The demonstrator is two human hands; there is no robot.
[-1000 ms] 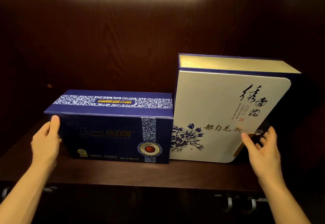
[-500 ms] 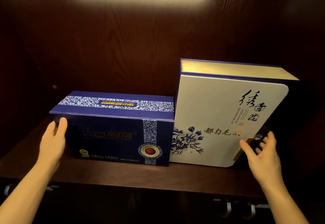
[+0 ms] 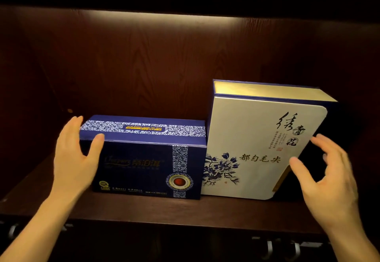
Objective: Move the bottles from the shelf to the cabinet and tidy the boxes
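Two gift boxes stand side by side on a dark wooden shelf [image 3: 185, 210]. The low dark blue box [image 3: 144, 158] is on the left, touching the taller white box [image 3: 257, 138] with blue flowers and black calligraphy. My left hand [image 3: 76, 158] wraps the blue box's left end, thumb on its front face and fingers behind the corner. My right hand [image 3: 329, 177] hovers with spread fingers at the white box's right edge; the thumb is near the front face, and contact is unclear. No bottles are visible.
The shelf has a dark wood back panel [image 3: 144, 66] lit from above. Metal handles [image 3: 271, 249] show below the shelf's front edge at both lower corners. Bare shelf lies left of the blue box.
My left hand has slid up and around the blue box's left end. My right hand has risen and opened wider beside the white box. The view has dropped, so the boxes sit lower.
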